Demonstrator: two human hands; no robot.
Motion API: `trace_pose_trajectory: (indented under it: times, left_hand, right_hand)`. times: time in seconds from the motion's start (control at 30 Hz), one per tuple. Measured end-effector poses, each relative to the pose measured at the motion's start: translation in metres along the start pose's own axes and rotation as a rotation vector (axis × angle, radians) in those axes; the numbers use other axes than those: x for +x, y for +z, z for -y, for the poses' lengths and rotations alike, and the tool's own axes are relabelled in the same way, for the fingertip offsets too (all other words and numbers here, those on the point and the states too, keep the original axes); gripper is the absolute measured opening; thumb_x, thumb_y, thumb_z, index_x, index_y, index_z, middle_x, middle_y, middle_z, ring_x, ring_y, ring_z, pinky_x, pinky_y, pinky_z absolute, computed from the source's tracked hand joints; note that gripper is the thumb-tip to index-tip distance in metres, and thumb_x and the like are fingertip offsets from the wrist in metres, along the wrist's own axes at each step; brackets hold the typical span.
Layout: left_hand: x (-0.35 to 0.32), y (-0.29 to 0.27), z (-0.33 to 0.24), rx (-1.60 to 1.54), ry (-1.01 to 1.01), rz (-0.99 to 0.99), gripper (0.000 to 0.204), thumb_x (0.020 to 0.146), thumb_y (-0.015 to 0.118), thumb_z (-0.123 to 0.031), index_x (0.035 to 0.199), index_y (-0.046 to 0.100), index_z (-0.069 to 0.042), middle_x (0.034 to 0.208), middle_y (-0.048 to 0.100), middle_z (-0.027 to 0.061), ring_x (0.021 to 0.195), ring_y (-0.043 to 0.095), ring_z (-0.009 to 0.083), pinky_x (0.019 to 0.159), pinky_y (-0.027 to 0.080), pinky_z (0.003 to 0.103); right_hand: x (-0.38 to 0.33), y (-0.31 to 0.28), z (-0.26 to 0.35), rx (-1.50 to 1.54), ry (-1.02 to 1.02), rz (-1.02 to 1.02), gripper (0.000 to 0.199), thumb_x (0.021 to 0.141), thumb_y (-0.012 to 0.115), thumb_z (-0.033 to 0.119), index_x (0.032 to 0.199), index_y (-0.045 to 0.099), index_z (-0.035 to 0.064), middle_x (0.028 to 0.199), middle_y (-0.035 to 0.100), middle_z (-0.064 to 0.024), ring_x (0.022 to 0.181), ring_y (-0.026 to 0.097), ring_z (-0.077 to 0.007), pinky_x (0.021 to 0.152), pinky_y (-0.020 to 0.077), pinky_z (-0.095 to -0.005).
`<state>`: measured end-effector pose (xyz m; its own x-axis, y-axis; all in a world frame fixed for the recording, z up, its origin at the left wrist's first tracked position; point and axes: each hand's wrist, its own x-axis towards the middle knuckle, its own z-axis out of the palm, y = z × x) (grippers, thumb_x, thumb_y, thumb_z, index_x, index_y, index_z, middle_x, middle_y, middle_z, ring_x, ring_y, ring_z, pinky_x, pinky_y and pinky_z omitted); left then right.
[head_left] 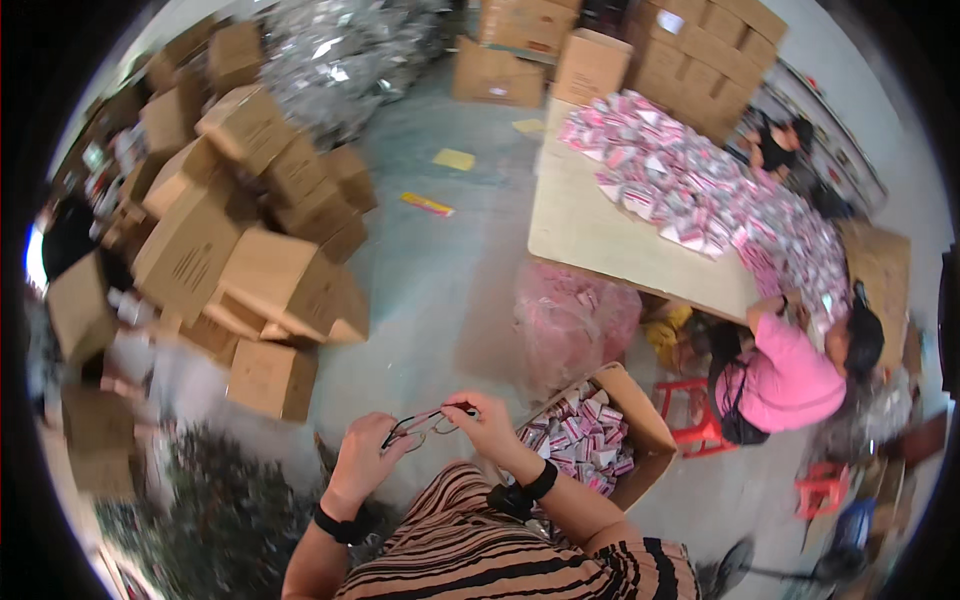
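Note:
A pair of thin-framed eyeglasses (407,433) is held up in front of my striped clothing, between my two hands. My left hand (362,458) has its fingers closed on one side of the frame. On the other side, my right hand (484,424) pinches the frame between thumb and fingers. Dark bands go round both wrists. Just right of my right hand stands an open cardboard box (640,425) filled with small pink and white packets (578,440).
A pale table (590,215) bears a heap of similar packets (700,185); a person in pink (795,385) sits at it by a red stool (690,420). A pink plastic bag (575,325) lies below. Cartons (270,275) pile up left, above a dark green heap (235,510).

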<state>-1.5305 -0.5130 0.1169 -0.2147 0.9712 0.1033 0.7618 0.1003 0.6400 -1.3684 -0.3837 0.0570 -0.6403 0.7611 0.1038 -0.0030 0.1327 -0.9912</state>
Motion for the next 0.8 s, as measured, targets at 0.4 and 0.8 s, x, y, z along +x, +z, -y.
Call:
trace_pose_trajectory:
  times: [0.4,0.8]
  left_hand:
    - [0.274,-0.058,0.083,0.021,0.250,0.011,0.012,0.071,0.065,-0.009,0.076,0.057,-0.002,0.094,0.060,0.0136,0.091,0.053,0.0336,0.084,0.040,0.042]
    - [0.553,-0.120,0.183,-0.040,0.263,-0.044,0.011,0.071,0.063,-0.005,0.077,0.055,-0.003,0.092,0.060,0.0127,0.089,0.053,0.0343,0.087,0.040,0.043]
  right_hand:
    - [0.277,-0.041,0.013,-0.126,-0.069,0.139,0.017,0.081,0.064,0.013,0.089,0.060,-0.0014,0.078,0.062,-0.0115,0.069,0.058,-0.0178,0.065,0.0473,-0.0282]
    - [0.586,-0.067,-0.011,0.055,0.017,0.131,0.013,0.078,0.067,0.007,0.088,0.063,0.0002,0.080,0.064,-0.0037,0.076,0.057,-0.0082,0.068,0.0457,-0.0232]
